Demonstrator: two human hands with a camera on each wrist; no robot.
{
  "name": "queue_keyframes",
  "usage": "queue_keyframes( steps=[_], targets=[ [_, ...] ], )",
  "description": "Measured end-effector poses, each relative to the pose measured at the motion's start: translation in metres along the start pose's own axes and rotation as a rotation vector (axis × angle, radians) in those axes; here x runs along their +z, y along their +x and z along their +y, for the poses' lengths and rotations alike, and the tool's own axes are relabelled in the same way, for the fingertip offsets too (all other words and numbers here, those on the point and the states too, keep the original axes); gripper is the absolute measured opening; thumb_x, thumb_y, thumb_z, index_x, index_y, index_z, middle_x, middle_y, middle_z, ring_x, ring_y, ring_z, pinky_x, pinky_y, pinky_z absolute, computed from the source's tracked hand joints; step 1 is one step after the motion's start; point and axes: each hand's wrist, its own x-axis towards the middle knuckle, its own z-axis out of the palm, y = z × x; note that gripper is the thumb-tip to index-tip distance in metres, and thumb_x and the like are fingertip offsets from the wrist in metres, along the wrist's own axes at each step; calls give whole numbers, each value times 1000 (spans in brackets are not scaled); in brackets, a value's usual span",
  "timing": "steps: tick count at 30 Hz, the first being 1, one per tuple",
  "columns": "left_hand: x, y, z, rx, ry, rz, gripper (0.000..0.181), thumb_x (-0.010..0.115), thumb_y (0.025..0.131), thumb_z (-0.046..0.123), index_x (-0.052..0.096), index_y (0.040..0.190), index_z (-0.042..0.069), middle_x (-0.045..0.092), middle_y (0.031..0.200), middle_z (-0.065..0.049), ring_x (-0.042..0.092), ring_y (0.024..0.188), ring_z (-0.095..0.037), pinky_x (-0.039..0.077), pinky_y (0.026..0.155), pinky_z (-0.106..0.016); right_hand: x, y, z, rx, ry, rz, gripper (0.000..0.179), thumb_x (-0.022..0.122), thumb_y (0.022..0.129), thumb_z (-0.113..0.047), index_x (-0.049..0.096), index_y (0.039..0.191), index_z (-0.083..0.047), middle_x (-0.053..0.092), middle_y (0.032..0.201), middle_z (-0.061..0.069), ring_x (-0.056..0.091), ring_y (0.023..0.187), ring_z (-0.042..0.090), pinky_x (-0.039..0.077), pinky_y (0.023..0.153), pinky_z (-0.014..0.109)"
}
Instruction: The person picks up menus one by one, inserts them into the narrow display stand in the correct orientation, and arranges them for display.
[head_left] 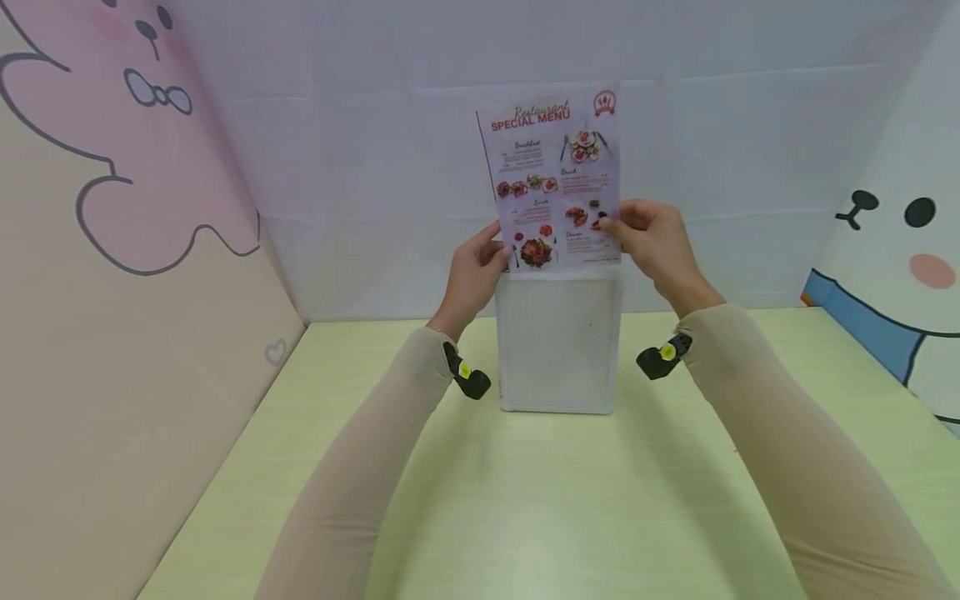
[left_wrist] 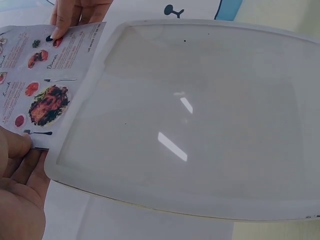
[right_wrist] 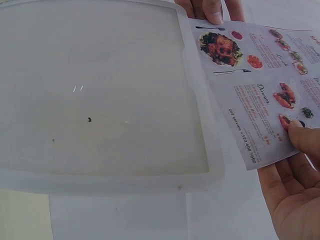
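The head view is bright, with soft light. Two long beige cloth sleeves (head_left: pixel 337 492) make pale, blurry shadows on the flat light-green table (head_left: pixel 555 475). Tiny words on the white paper menu with red letters (head_left: pixel 553 179) look fuzzy. In the left wrist view, slanted white glare (left_wrist: pixel 172 146) sits on the flat white board with a shiny front (left_wrist: pixel 215 120), and its edges look bent. The right wrist view has two small glints (right_wrist: pixel 75 88). Light maybe comes from above.

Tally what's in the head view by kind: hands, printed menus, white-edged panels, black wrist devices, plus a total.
Hands, left hand and right hand: 2
Printed menu: 1
White-edged panel: 1
Black wrist devices, left device and right device: 2
Total: 6
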Motion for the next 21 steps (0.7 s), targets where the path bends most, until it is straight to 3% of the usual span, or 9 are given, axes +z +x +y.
queue_keyframes(
  steps=[14, 21],
  targets=[
    [-4, -6, 5, 5, 28, 13, 35, 56, 97, 7, 56, 131, 7, 66, 115, -16, 63, 105, -23, 52, 89, -32, 2, -2, 0, 21, 12, -41, 39, 59, 95, -29, 61, 122, -1, 64, 119, 11, 61, 97, 12, 51, 93, 33],
    [-5, -8, 12, -4, -6, 13, 34, 55, 97, 7, 56, 131, 6, 65, 119, -15, 62, 109, -23, 51, 92, -33, 2, -3, 0, 18, 10, -46, 39, 59, 95, -30, 61, 123, -1, 64, 119, 12, 61, 97, 13, 51, 93, 34]
  ],
)
